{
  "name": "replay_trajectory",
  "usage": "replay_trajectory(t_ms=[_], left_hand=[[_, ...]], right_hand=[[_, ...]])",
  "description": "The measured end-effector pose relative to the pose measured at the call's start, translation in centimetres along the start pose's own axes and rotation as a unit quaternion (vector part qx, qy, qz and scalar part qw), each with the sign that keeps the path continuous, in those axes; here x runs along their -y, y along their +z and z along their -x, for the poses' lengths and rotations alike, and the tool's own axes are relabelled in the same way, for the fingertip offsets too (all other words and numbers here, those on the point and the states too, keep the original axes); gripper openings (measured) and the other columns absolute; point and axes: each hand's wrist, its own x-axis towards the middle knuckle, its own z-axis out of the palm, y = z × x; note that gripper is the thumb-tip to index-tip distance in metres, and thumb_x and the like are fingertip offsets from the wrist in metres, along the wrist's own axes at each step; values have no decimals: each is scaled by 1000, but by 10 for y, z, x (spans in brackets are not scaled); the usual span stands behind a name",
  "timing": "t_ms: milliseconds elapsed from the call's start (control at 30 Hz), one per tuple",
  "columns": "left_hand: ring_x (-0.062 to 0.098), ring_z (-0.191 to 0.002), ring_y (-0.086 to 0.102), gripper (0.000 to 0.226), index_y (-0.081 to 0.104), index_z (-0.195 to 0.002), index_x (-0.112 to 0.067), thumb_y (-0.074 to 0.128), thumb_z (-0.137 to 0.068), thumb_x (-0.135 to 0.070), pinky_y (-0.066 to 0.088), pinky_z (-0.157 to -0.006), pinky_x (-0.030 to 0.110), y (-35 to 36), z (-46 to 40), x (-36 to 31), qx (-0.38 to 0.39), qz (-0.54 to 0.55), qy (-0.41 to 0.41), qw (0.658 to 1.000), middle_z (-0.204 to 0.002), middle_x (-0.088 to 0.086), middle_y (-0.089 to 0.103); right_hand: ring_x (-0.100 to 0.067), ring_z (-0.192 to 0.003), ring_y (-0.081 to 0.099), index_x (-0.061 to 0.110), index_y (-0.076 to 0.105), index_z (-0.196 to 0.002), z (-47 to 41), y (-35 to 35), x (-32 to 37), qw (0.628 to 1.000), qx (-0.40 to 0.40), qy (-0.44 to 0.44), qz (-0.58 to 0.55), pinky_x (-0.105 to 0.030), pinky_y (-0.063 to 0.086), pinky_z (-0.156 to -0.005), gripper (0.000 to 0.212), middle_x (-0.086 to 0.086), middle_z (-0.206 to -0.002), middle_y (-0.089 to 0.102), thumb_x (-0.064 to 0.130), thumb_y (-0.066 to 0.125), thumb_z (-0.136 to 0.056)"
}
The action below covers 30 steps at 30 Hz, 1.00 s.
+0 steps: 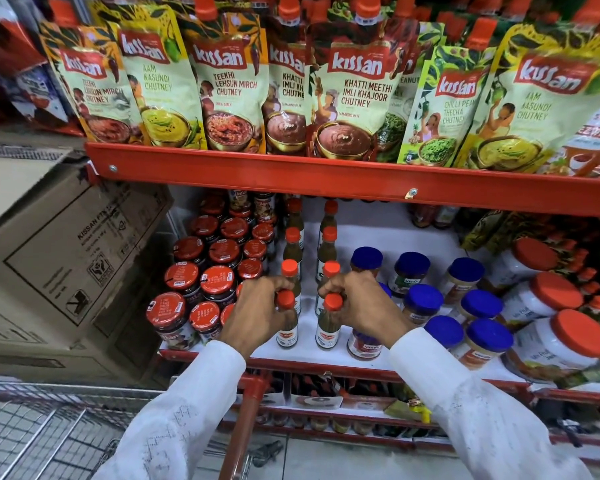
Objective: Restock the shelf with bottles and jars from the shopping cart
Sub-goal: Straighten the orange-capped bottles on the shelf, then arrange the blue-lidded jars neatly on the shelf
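Note:
Two slim green-sauce bottles with red caps stand at the front of the white shelf. My left hand grips the neck of the left bottle. My right hand grips the neck of the right bottle. Behind each one runs a row of the same bottles toward the back. The wire shopping cart sits at the lower left, with its red handle below my arms; I see no items in its visible part.
Red-lidded jars crowd the shelf left of the bottles. Blue-lidded jars and big orange-lidded jars stand to the right. Chutney pouches hang over the red upper shelf edge. Cardboard boxes are stacked at the left.

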Motion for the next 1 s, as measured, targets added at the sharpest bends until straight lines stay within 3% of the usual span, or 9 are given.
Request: replay_trajectory(t_ms=[600, 867, 1000], left_hand=[[17, -98, 70, 49, 69, -118, -15, 83, -71, -8, 58, -91, 36, 5, -3, 7, -10, -6, 5, 1000, -112, 3, 75], [19, -100, 70, 50, 68, -118, -19, 82, -71, -11, 59, -90, 39, 4, -1, 3, -11, -30, 13, 999, -113, 2, 75], [20, -96, 63, 37, 70, -106, -22, 79, -72, -14, 56, -82, 36, 0, 1, -15, -37, -74, 60, 995, -101, 0, 72]], right_hand=[[-15, -98, 67, 16, 70, -111, 2, 0, 2, 1000, 7, 5, -11, -18, 49, -82, 45, 0, -112, 72, 4, 83, -69], [-15, -105, 65, 19, 67, -115, 8, -5, 1, 1000, 12, -4, -25, -31, 55, -92, 49, 1, -118, 69, 6, 83, -71], [-17, -111, 62, 25, 64, -121, 19, -15, -1, 1000, 0, -4, -27, -40, 55, -94, 55, 3, -123, 67, 15, 85, -71]])
